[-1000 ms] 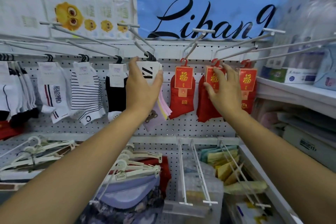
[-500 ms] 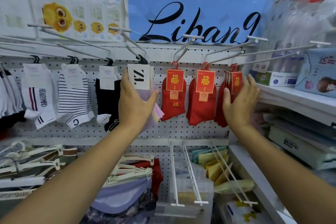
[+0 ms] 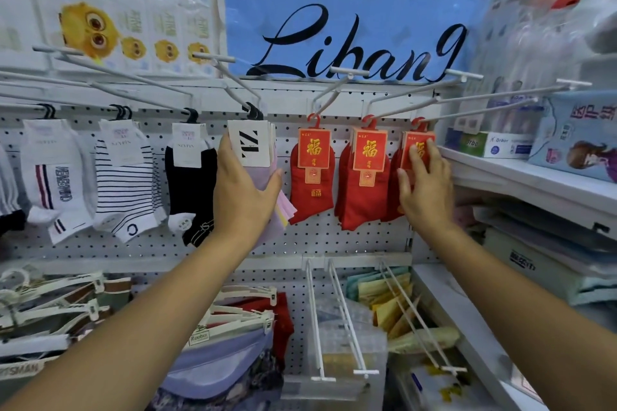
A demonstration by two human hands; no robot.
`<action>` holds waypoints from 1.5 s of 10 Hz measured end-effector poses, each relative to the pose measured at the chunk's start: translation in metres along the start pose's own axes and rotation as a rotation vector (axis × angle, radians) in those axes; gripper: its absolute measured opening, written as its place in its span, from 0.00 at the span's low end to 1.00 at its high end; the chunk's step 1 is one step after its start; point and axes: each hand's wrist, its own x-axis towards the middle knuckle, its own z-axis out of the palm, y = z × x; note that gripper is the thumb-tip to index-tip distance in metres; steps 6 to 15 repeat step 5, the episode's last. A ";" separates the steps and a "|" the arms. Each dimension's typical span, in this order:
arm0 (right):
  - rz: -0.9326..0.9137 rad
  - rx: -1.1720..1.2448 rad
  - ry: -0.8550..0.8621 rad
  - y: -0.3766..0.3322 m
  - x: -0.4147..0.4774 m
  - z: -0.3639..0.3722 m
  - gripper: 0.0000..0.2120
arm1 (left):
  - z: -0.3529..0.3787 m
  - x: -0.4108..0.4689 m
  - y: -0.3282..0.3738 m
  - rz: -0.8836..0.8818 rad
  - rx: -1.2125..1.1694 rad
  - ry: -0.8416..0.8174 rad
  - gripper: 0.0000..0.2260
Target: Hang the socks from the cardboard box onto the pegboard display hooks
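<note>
Socks hang in a row across the pegboard (image 3: 334, 243). Left hand (image 3: 245, 197): grip wrapped round the hung pastel socks (image 3: 265, 175). Right hand (image 3: 425, 190): grip wide, fingers flat on the rightmost red socks (image 3: 391, 200). We see no cardboard box, so we cannot judge what remains.

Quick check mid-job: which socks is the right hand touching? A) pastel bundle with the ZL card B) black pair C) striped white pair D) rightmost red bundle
D: the right hand rests straight fingers on the card of the rightmost red bundle; the left hand holds the pastel bundle.
</note>
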 end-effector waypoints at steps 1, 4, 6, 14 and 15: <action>-0.036 -0.023 -0.012 0.000 -0.003 -0.009 0.27 | -0.001 -0.001 -0.002 -0.013 -0.014 -0.007 0.41; 0.032 0.080 -0.003 -0.056 -0.053 -0.060 0.28 | -0.040 -0.010 -0.001 -0.062 -0.070 -0.154 0.46; 0.044 0.148 0.031 -0.088 -0.084 -0.072 0.26 | -0.064 -0.024 0.004 -0.059 -0.114 -0.214 0.46; 0.044 0.148 0.031 -0.088 -0.084 -0.072 0.26 | -0.064 -0.024 0.004 -0.059 -0.114 -0.214 0.46; 0.044 0.148 0.031 -0.088 -0.084 -0.072 0.26 | -0.064 -0.024 0.004 -0.059 -0.114 -0.214 0.46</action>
